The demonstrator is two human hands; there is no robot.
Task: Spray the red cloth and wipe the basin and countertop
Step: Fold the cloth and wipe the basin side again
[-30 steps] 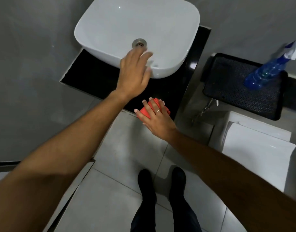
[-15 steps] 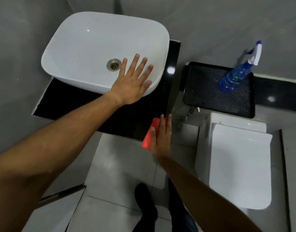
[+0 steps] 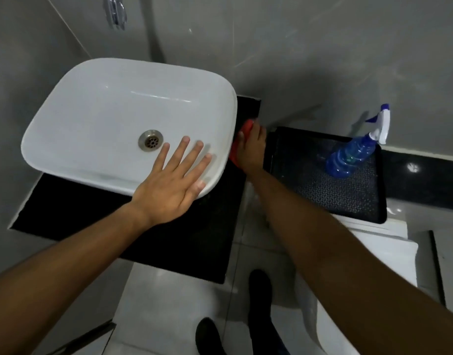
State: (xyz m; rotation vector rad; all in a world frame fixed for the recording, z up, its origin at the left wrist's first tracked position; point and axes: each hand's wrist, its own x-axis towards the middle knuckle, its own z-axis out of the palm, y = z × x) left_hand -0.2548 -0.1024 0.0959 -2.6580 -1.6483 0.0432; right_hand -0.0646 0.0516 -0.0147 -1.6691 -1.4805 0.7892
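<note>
- Your left hand [image 3: 169, 190] lies flat with fingers spread on the near right rim of the white rounded ceramic basin [image 3: 105, 119], grasping nothing, much as it did half a second ago.
- Your right hand [image 3: 251, 152] has moved up from the front edge of the glossy black bench [image 3: 189, 231] to the narrow strip along the basin's right side.
- That hand presses the red cloth [image 3: 246, 129] down on the bench there, fingers laid over it; only the cloth's edges show.
- The blue plastic spray bottle [image 3: 353, 155] with its white trigger stands on the black textured tray [image 3: 322, 196], apart from both hands.
- The metal drain [image 3: 150, 140] sits just beyond your left fingertips.
</note>
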